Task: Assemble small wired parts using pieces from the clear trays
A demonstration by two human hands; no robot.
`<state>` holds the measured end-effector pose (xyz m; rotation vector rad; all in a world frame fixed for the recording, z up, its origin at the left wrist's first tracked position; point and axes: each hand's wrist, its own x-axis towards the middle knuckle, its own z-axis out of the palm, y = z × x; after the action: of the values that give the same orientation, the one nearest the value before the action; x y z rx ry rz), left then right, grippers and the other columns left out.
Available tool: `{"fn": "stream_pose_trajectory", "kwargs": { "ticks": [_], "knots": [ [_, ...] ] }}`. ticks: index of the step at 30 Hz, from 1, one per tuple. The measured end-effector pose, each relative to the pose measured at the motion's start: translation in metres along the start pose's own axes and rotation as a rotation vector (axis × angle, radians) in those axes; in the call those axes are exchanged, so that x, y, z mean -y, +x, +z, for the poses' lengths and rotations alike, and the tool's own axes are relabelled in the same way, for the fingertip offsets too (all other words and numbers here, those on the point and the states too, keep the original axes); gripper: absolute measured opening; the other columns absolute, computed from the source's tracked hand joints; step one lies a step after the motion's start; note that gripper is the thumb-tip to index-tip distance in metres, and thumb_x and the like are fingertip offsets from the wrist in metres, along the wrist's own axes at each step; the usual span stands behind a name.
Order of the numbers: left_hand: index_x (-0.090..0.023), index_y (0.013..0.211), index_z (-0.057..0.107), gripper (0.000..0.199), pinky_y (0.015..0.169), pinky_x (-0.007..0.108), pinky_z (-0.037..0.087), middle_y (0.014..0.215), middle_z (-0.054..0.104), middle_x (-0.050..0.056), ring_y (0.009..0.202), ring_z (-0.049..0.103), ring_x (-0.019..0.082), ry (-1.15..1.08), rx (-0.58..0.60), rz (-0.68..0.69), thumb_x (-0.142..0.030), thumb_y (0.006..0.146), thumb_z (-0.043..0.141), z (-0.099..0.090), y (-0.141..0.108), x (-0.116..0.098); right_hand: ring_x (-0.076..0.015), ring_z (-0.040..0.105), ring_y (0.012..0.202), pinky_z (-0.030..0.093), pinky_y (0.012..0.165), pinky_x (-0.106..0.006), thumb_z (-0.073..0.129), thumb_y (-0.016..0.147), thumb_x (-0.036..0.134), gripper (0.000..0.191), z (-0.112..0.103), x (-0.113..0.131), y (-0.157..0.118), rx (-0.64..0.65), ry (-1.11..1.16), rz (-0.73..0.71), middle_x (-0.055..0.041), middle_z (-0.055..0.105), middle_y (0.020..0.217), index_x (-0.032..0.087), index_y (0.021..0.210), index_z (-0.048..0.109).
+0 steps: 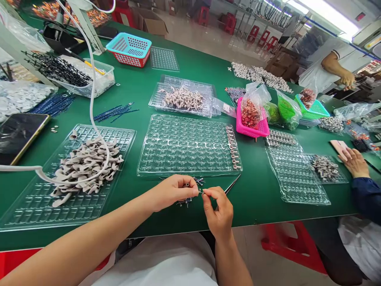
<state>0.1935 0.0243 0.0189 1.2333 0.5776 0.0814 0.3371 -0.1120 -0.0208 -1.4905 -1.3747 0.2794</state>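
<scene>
My left hand [180, 190] is closed in a pinch over the near edge of the table. Facing it, my right hand [218, 208] pinches too, and the fingertips almost meet. A tiny light piece [200, 192] shows between them, too small to name. Below and behind my left fingers lie small dark-blue parts with thin wire leads [187, 201]. Pointed tweezers [233, 184] stick out past my right hand; whether it grips them is hidden. Just beyond is a clear moulded tray [181, 145], with a column of small beige-grey pieces [232, 147] along its right side.
At left, a clear tray [26, 210] bears piled beige-grey pieces [86, 167], crossed by a white cable [91, 79]. A phone [20, 135] lies beyond. A pink basket [253, 128] stands right of centre. At far right, a co-worker's hand [355, 163] rests on the table.
</scene>
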Motion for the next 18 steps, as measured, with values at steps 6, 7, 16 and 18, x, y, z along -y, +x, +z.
{"fn": "stream_pose_trajectory", "kwargs": {
  "ticks": [6,7,16,18],
  "knots": [
    [-0.015,0.075,0.058,0.026,0.054,0.023,0.028,0.064,0.047,-0.005,0.057,0.039,0.009,-0.120,0.029,0.030,-0.038,0.081,0.068,0.0008,-0.0001,0.0024,-0.0145,0.060,0.079,0.048,0.068,-0.027,0.055,0.091,0.013,0.014,-0.0011,0.0032,0.0003,0.021,0.074,0.088,-0.0016,0.062,0.087,0.023,0.099,0.061],
    [-0.015,0.075,0.058,0.026,0.053,0.023,0.028,0.064,0.047,-0.005,0.057,0.038,0.009,-0.145,0.032,0.037,-0.038,0.081,0.069,0.0008,-0.0002,0.0027,-0.0144,0.060,0.078,0.048,0.068,-0.026,0.055,0.091,0.014,0.013,-0.0014,0.0030,0.0002,0.019,0.093,0.106,-0.0015,0.062,0.086,0.023,0.099,0.061],
    [-0.015,0.074,0.059,0.030,0.053,0.024,0.027,0.063,0.046,-0.005,0.056,0.037,0.008,-0.271,0.061,0.052,-0.040,0.076,0.074,0.0030,-0.0012,0.0039,-0.0143,0.057,0.077,0.046,0.067,-0.027,0.056,0.092,0.016,0.011,-0.0033,0.0021,-0.0018,0.028,0.229,0.182,-0.0015,0.060,0.086,0.024,0.098,0.062],
    [-0.015,0.075,0.059,0.029,0.054,0.024,0.027,0.063,0.047,-0.005,0.056,0.038,0.009,-0.276,0.070,0.065,-0.040,0.077,0.075,0.0036,-0.0009,0.0054,-0.0143,0.057,0.077,0.046,0.068,-0.027,0.056,0.092,0.016,0.011,-0.0031,0.0021,-0.0016,0.033,0.245,0.187,-0.0015,0.060,0.086,0.024,0.097,0.062]
  ]
}}
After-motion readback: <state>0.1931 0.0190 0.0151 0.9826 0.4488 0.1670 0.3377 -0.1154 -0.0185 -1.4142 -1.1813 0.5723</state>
